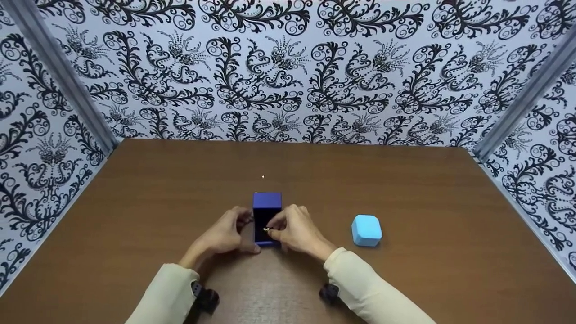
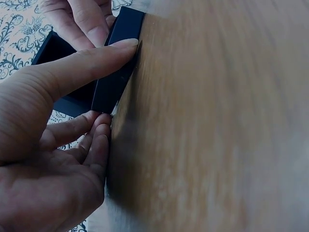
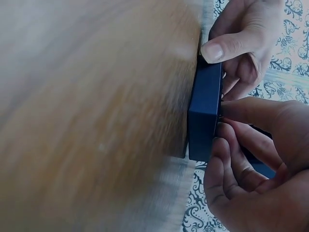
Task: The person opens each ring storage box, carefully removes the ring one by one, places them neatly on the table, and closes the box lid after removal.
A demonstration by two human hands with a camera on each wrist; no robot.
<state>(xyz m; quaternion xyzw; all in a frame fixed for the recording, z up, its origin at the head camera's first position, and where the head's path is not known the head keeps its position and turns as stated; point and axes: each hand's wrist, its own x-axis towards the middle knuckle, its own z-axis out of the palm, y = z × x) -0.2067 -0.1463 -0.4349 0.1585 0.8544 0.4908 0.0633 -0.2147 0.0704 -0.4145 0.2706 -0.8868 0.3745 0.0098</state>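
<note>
Currently, right fingers [image 1: 278, 219] pinching small shiny piece [image 1: 266, 229] at open blue box [image 1: 267, 200]; left fingers [image 1: 250, 248] gripping box.

A blue-violet box [image 1: 261, 218] with a black interior stands open, its lid upright, between the left hand [image 1: 226, 234], which holds it, and the right [image 1: 297, 230], pinching a tiny gold-coloured piece [image 1: 266, 229] at its interior

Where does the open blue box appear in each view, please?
Head: open blue box, below centre, slightly left, between left hand and right hand.
Left wrist: open blue box at upper left, crossed by the left thumb.
Right wrist: open blue box right of centre, beside the right hand's fingers.
Shared landmark: left thumb, touching the box.
</note>
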